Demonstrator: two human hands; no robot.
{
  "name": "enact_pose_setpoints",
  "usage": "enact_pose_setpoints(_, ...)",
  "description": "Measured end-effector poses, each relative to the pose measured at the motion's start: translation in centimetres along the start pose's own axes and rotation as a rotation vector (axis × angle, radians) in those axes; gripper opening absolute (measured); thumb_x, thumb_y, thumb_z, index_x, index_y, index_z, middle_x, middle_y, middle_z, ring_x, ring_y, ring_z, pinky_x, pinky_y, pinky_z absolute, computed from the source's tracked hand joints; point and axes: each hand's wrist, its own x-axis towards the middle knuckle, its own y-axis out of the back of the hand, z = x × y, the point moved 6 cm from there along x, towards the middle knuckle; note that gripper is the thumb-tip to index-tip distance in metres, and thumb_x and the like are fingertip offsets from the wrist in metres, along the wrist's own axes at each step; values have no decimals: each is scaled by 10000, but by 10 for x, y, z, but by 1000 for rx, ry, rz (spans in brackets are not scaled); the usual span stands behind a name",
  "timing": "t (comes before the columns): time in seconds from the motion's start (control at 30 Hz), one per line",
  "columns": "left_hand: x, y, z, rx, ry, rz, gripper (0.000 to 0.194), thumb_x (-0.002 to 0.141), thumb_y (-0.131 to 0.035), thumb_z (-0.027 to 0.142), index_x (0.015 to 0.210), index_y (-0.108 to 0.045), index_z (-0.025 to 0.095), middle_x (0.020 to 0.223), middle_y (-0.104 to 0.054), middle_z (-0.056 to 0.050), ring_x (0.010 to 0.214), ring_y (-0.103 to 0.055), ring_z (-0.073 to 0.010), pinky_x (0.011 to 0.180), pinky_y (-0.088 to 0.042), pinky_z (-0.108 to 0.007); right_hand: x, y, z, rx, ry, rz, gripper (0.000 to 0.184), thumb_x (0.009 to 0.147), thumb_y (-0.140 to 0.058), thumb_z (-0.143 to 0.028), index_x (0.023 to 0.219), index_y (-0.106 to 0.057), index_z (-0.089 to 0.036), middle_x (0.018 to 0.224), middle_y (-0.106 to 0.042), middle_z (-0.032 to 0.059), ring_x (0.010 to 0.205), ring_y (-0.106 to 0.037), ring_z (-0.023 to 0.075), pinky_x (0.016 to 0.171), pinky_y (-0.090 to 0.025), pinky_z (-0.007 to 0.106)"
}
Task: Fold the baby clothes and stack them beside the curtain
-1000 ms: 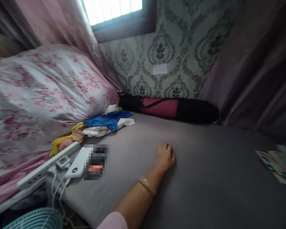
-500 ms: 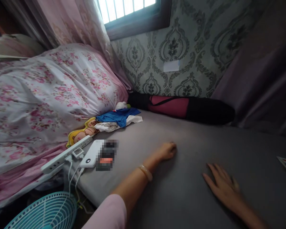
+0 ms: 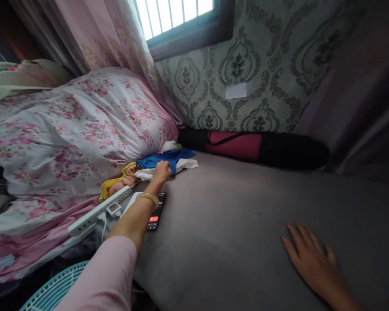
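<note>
My left hand [image 3: 162,172] reaches out to a small pile of cloth, its fingers curled closed at the near edge of a blue garment [image 3: 151,160]. White cloth [image 3: 187,164] shows under and beside that garment. Exactly how much fabric is pinched is hidden by the hand. Below my left forearm, partly covered by it, lies a phone [image 3: 153,225] with a lit screen. My right hand [image 3: 314,259] rests palm down on the grey sheet [image 3: 233,224], fingers spread and holding nothing.
A power strip [image 3: 97,214] with plugs lies along the bed's left edge, beside a yellow cartoon cushion [image 3: 113,186]. A long black and maroon bag [image 3: 236,147] lies against the wall. The teal fan grille [image 3: 52,291] stands at lower left. Floral bedding [image 3: 68,129] is heaped at left.
My left hand has moved left and forward from the middle of the sheet to the cloth pile. The right hand stays flat on the sheet. The view has shifted slightly.
</note>
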Motion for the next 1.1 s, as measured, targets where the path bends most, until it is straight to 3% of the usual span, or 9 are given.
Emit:
enact_pose_setpoints(0.13, 11, 14, -29, 60, 94, 30, 360, 744, -527, 170, 1072, -666, 118, 1158, -598, -183, 1139, -449, -354, 939, -366, -417, 0, 4, -1, 11, -12, 19, 675, 869, -162, -490, 1333, -513, -147, 1409, -469, 162, 1325, -379, 343, 1032, -289, 600)
enact_pose_setpoints(0.33, 18, 8, -57, 12, 236, 4, 283, 674, -630, 234, 937, -716, 171, 984, -696, -146, 1042, -539, -356, 838, -413, -399, 0, 5, -2, 16, 2, 44, 677, 871, -173, -495, 1324, -523, -133, 1400, -480, 167, 1327, -377, 341, 1044, -273, 604)
enact_pose_setpoints(0.47, 24, 13, -67, -85, 323, 46, 232, 708, -632, 281, 877, -742, 167, 928, -721, -152, 957, -605, -346, 791, -430, -402, -1, 3, -2, -1, -22, 31, 687, 882, -153, -505, 1344, -509, -142, 1418, -465, 148, 1342, -361, 321, 1058, -264, 583)
enact_pose_setpoints(0.57, 35, 31, -62, -167, 349, 143, 294, 788, -571, 319, 968, -734, 154, 995, -718, -153, 955, -620, -328, 813, -425, -413, -1, 2, -2, 3, -31, 25, 689, 886, -155, -501, 1343, -515, -132, 1417, -465, 152, 1337, -368, 325, 1060, -259, 584)
enact_pose_setpoints(0.7, 58, 64, -29, -303, 254, 286, 363, 864, -478, 354, 1097, -688, 172, 1053, -709, -83, 963, -617, -234, 851, -426, -338, 0, 2, -2, 2, -24, 39, 674, 886, -171, -486, 1332, -529, -128, 1409, -472, 154, 1336, -363, 334, 1053, -261, 595)
enact_pose_setpoints(0.83, 68, 96, 29, -769, -8, 392, 336, 828, -534, 355, 999, -692, 113, 800, -679, -35, 680, -581, -132, 668, -445, -231, 0, 5, -3, -10, -20, 43, 666, 899, -155, -470, 1341, -522, -133, 1410, -472, 152, 1330, -372, 333, 1039, -279, 595)
enact_pose_setpoints(0.93, 60, 111, 78, -1052, -149, 334, 346, 807, -592, 401, 999, -664, 121, 661, -586, 18, 523, -481, -84, 525, -386, -196, 0, 8, -5, -9, -19, 43, 661, 906, -163, -468, 1338, -528, -128, 1407, -477, 152, 1328, -376, 336, 1035, -285, 596)
enact_pose_setpoints(1.1, 25, 121, 150, -1282, -262, 195, 357, 788, -641, 436, 996, -646, 146, 609, -543, 45, 471, -445, -66, 457, -341, -173, -1, 9, -5, 0, -28, 28, 642, 917, -179, -464, 1347, -520, -133, 1410, -476, 149, 1335, -371, 329, 1051, -271, 588)
